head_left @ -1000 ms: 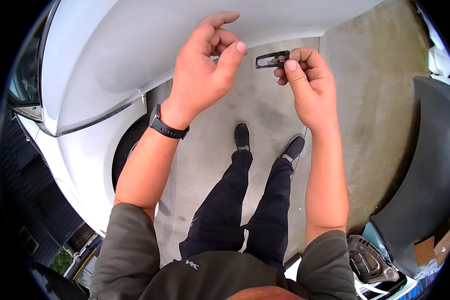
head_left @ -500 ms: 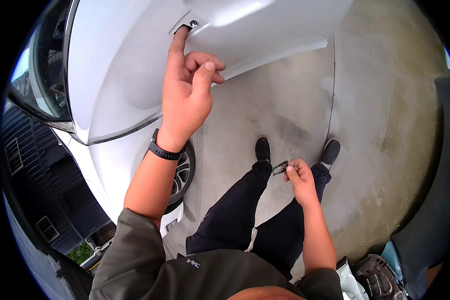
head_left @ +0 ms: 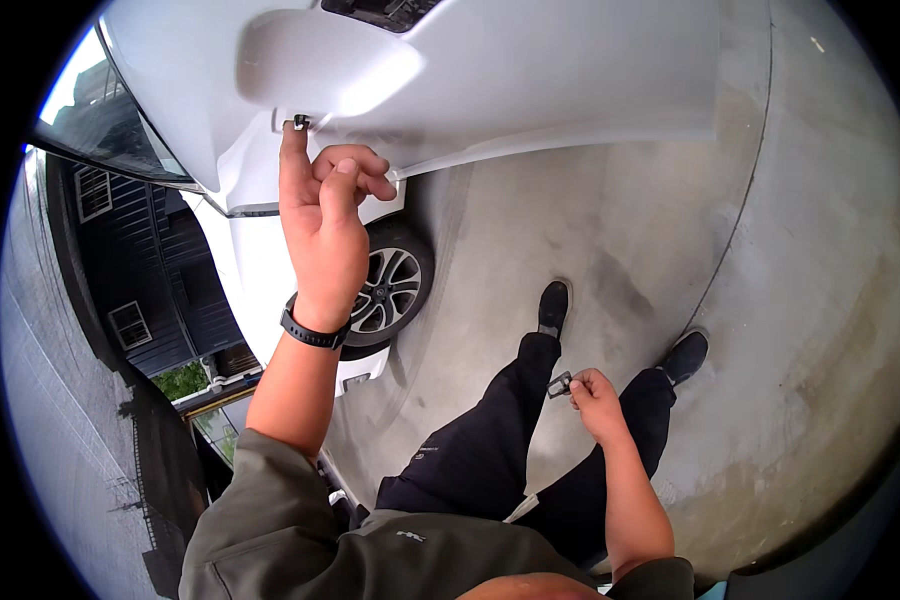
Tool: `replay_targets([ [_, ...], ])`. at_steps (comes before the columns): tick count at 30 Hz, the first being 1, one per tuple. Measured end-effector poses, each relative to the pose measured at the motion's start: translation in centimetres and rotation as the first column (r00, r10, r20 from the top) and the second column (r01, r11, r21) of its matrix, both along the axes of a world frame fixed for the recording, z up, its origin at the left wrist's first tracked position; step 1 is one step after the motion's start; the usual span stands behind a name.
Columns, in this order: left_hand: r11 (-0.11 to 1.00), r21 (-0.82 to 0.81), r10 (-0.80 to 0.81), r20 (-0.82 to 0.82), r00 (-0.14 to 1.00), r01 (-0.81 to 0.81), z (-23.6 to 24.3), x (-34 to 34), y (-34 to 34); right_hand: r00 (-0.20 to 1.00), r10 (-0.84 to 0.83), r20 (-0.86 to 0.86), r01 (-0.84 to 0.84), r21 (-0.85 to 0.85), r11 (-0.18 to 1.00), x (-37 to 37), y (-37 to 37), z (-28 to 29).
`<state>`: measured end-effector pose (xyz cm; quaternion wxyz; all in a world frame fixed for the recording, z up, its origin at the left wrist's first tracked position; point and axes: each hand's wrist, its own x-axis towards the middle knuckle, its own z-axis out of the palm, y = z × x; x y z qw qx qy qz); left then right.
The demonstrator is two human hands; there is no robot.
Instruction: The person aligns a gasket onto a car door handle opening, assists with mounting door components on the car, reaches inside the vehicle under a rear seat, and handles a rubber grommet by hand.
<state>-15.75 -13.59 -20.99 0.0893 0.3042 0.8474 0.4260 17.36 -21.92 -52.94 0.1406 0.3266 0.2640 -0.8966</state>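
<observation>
My left hand (head_left: 325, 225) is raised to a white car panel (head_left: 550, 80) that looks like a door. Its index finger points out straight, the tip at a small slot beside a little black fitting (head_left: 301, 122). The other fingers curl loosely, apart from the thumb, and hold nothing. Low on the right, away from the panel, my right hand (head_left: 597, 408) pinches a small dark frame-shaped piece (head_left: 559, 385) between thumb and fingers. What kind of part it is, I cannot tell. Whether the left fingertip goes into the slot is hard to see.
Above the slot the panel has a rounded recess (head_left: 320, 60) and a dark opening (head_left: 380, 12). A car wheel (head_left: 390, 285) stands below the panel. My legs and dark shoes (head_left: 555, 308) are on the concrete floor (head_left: 650, 240). A dark ribbed building wall (head_left: 135, 260) lies at left.
The view has shifted, so the panel's recess, dark opening and more of the wheel now show. My left index finger stays at the slot; my right hand still holds the small piece.
</observation>
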Motion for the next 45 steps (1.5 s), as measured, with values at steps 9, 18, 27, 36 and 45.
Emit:
replay_targets([
  [9, 0.981, 0.074, 0.182, -0.062, 0.981, -0.177, -0.6, -0.7, 0.5, 0.993, -0.115, 0.023, 0.115, 0.003, 0.993, 1.4, 2.7, -0.6],
  [18, 0.998, -0.049, 0.037, -0.019, 0.999, -0.038, 1.0, 0.1, 0.1, 0.965, -0.259, 0.048, 0.256, 0.057, 0.965, 2.7, 4.4, 5.6],
  [27, 0.98, -0.112, -0.169, -0.035, 0.985, 0.164, 1.5, -1.1, -2.1, 0.937, -0.35, -0.01, 0.341, 0.259, 0.904, 0.0, 6.9, 12.3],
  [36, 0.955, -0.111, -0.288, -0.116, 0.951, 0.276, 0.3, -2.7, -3.4, 0.849, -0.496, -0.179, 0.528, 0.296, 0.796, -10.2, 8.5, 19.3],
  [45, 0.924, -0.246, -0.37, -0.377, 0.849, 0.294, 0.6, -4.4, -5.5, 0.763, -0.48, -0.432, 0.642, 0.419, 0.642, -18.3, 12.6, 26.2],
])
